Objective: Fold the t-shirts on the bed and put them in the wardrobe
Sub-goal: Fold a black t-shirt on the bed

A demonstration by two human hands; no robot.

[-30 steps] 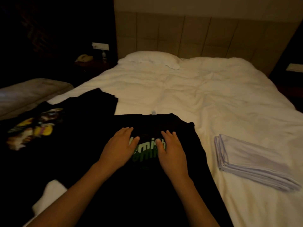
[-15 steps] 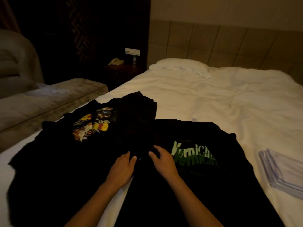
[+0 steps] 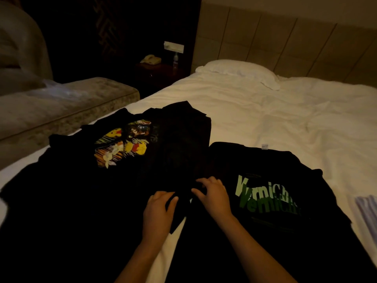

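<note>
Head camera looks down on the white bed (image 3: 265, 111), which fills the middle and right of the frame. Two black cotton t-shirts lie flat on its sheet. The black t-shirt with green and white lettering (image 3: 265, 201) is at lower right, its small white neck label pointing to the pillow. The black t-shirt with a yellow and orange cartoon print (image 3: 122, 148) is at centre left, and its right part overlaps a bit the first one near the middle of the frame.

My left hand (image 3: 159, 213) is low in the centre; its fingers (image 3: 163, 198) are curled and pinch a dark sleeve edge. My right hand (image 3: 216, 198) is just beside it, fingers (image 3: 204, 182) bent down onto the same dark cloth at the left edge of the lettered shirt. If they really grip it or only press, I cannot tell, because the cloth is too dark.

At the right edge lies a folded pale lilac cloth (image 3: 367, 211). A white pillow (image 3: 236, 70) sits at upper centre before the beige padded headboard (image 3: 285, 41). At upper left stand a grey upholstered bench (image 3: 61, 103) and a dark nightstand with a telephone (image 3: 151, 59).
</note>
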